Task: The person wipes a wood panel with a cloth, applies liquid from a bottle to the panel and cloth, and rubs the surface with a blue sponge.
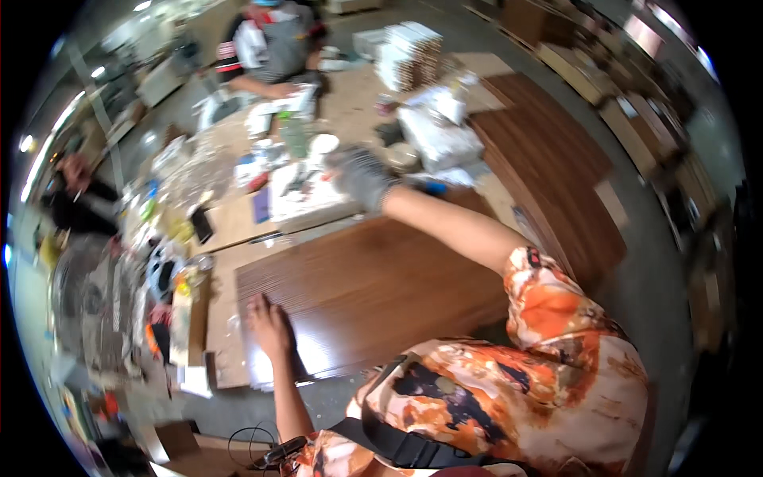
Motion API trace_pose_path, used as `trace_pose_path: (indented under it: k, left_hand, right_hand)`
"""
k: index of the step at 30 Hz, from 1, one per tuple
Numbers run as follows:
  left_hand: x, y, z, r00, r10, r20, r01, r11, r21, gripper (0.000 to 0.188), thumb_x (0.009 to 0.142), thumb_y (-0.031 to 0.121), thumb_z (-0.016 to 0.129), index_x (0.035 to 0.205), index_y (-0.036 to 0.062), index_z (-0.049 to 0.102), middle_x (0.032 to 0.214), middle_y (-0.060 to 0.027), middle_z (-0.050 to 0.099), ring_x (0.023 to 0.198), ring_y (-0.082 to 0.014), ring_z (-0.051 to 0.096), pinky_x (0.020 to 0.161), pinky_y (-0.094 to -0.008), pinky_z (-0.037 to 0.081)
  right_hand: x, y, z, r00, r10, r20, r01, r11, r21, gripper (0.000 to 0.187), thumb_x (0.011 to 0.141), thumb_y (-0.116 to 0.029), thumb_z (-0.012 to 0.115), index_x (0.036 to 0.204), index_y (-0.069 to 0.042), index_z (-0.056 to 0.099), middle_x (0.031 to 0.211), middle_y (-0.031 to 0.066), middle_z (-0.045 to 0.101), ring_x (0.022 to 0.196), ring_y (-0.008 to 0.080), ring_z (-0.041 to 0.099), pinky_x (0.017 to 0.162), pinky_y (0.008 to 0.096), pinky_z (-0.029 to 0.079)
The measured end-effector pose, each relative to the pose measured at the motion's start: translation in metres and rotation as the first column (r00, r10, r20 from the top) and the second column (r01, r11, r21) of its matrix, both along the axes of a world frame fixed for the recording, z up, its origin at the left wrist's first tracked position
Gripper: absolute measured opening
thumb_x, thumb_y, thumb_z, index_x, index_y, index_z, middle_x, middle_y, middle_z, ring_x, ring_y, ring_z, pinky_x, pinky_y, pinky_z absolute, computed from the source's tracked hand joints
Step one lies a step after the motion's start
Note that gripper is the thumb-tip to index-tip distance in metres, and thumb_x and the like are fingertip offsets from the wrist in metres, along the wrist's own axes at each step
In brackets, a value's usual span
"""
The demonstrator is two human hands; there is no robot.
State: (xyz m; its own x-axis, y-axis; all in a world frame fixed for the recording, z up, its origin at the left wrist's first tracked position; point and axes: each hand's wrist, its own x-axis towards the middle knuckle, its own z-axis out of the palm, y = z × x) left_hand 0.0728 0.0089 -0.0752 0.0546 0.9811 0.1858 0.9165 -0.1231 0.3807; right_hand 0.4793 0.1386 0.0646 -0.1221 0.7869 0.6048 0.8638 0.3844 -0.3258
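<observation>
A dark brown wood-grain panel (381, 274) lies in front of me on the worktable, light glaring off its near left corner. My bare left hand (270, 324) rests on the panel's left end with the fingers stretched out. Across the panel reaches my right arm; my right hand (364, 176), in a grey glove, is at the cluttered white block (314, 208) beyond the far edge. Motion smears its fingers, so I cannot make out whether they hold anything. Close by it are a white cup (323, 145), a green-tinted bottle (293, 137) and a round tub (402, 157).
More brown panels (548, 167) lie to the right. A white wrapped package (439, 137) and stacked white pieces (407, 56) stand farther back. A phone (202, 226) and plastic bags (164, 262) crowd the left. Another person (270, 44) works across the table; a second person (75, 195) is at far left.
</observation>
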Motion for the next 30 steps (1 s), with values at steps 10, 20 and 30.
trace_pose_path:
  k: [10, 20, 30]
  left_hand:
    - [-0.029, 0.002, -0.006, 0.995, 0.006, -0.098, -0.003, 0.999, 0.035, 0.055, 0.111, 0.038, 0.042, 0.159, 0.0113, 0.042, 0.166, -0.0152, 0.037, 0.154, -0.0324, 0.034, 0.126, -0.0506, 0.022]
    - [0.003, -0.008, 0.007, 1.000, -0.004, 0.024, 0.003, 0.998, 0.056, 0.057, 0.107, 0.032, 0.049, 0.155, 0.0022, 0.044, 0.161, -0.0211, 0.043, 0.153, -0.0356, 0.034, 0.127, -0.0496, 0.019]
    - [-0.004, -0.002, 0.001, 0.998, 0.025, 0.063, -0.028, 0.999, 0.042, 0.053, 0.106, 0.027, 0.049, 0.152, 0.0001, 0.047, 0.160, -0.0203, 0.045, 0.152, -0.0343, 0.036, 0.126, -0.0483, 0.022]
  right_hand:
    - [0.182, -0.248, 0.048, 0.922, -0.290, 0.259, 0.386, 0.754, -0.532, 0.026, 0.100, -0.029, 0.063, 0.121, -0.017, 0.073, 0.108, 0.0079, 0.075, 0.101, 0.0249, 0.069, 0.091, 0.0370, 0.053]
    - [0.227, -0.357, 0.067, 0.740, -0.661, -0.124, 0.618, 0.741, -0.262, 0.028, 0.098, -0.017, 0.064, 0.125, -0.012, 0.069, 0.115, 0.0091, 0.072, 0.106, 0.0243, 0.067, 0.094, 0.0371, 0.053]
    - [0.128, -0.098, 0.100, 0.852, 0.105, -0.512, 0.052, 0.957, 0.284, 0.032, 0.096, -0.005, 0.065, 0.128, -0.007, 0.065, 0.122, 0.0102, 0.068, 0.111, 0.0238, 0.065, 0.097, 0.0372, 0.052]
